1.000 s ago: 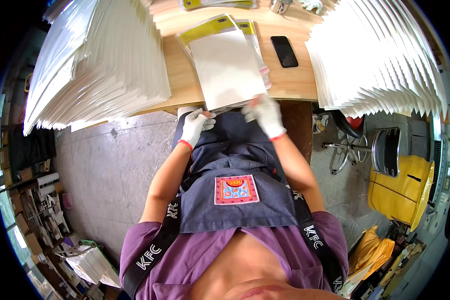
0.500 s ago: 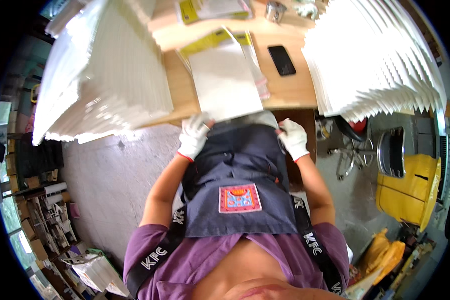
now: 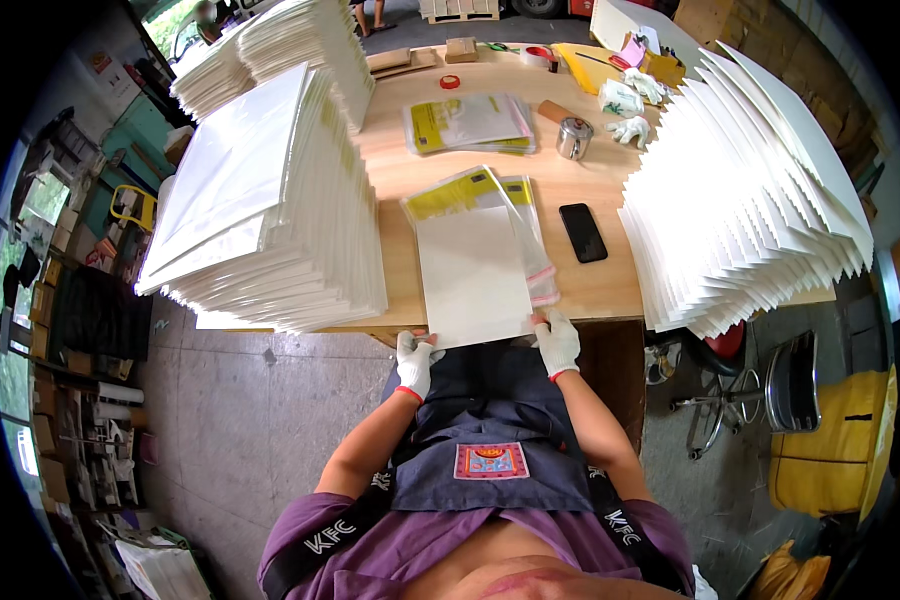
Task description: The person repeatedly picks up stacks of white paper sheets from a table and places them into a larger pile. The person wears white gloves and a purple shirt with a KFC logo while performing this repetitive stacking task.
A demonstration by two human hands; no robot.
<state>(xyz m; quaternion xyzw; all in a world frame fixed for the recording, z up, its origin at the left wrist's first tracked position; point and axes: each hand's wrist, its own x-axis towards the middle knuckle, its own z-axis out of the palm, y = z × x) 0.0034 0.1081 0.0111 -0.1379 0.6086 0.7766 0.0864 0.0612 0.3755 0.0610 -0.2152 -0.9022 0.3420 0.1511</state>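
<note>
A flat white sheet (image 3: 475, 280) lies at the near edge of the table, its front edge sticking out toward me. My left hand (image 3: 416, 364), in a white glove with a red cuff, grips its near left corner with the thumb on top. The near right corner is between the thumb and fingers of my right hand (image 3: 557, 344), gloved the same way. Under the sheet lie clear plastic bags (image 3: 453, 192) with yellow-green printing, their far ends and right edges showing. A black phone (image 3: 583, 232) rests to the right of them.
Tall stacks of white sheets stand left (image 3: 300, 230) and right (image 3: 740, 200). More printed bags (image 3: 470, 122), a metal canister (image 3: 574, 138), loose gloves (image 3: 628, 130) and red tape (image 3: 450, 82) lie farther back. A wheeled chair (image 3: 715, 400) is at the right below the table.
My right hand, apart from the sheet before, now holds its right corner. My left hand has shifted onto the left corner. The view has tilted up, showing more of the far table.
</note>
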